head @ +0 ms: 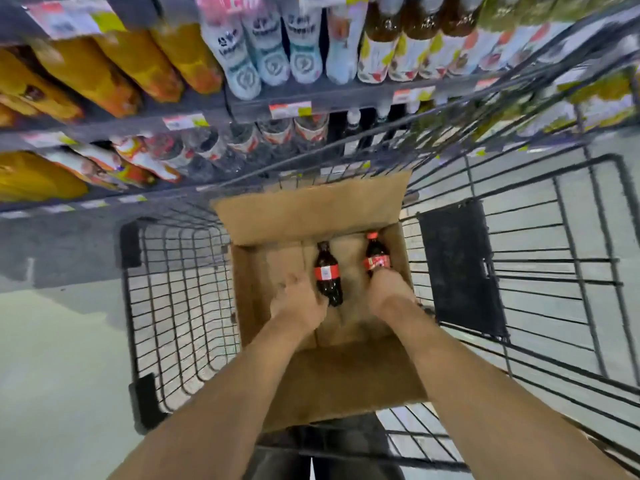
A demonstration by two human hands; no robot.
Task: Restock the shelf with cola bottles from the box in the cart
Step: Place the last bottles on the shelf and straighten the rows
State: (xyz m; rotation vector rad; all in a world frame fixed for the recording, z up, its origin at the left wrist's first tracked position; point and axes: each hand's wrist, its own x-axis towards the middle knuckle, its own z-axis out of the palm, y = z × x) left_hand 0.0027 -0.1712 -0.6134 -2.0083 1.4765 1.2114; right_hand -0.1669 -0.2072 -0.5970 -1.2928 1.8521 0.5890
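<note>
Presently both hands are down inside the cardboard box [249, 285], which sits in the wire cart [166, 306] at centre frame. Two cola bottles lie on the box floor. The left hand [299, 301] rests against the lower part of the left bottle [327, 271], fingers curled round its side; whether the grip has fully closed cannot be told. The right hand [389, 289] is wrapped about the base of the right bottle [376, 258], its red cap pointing toward the top of the frame. Judged step: the pickup from the box. The next move calls for a firm hold on both bottles, a lift clear of the box flap [311, 209], then a reach to the cola shelf [277, 133] in the upper middle, setting each upright.
</note>
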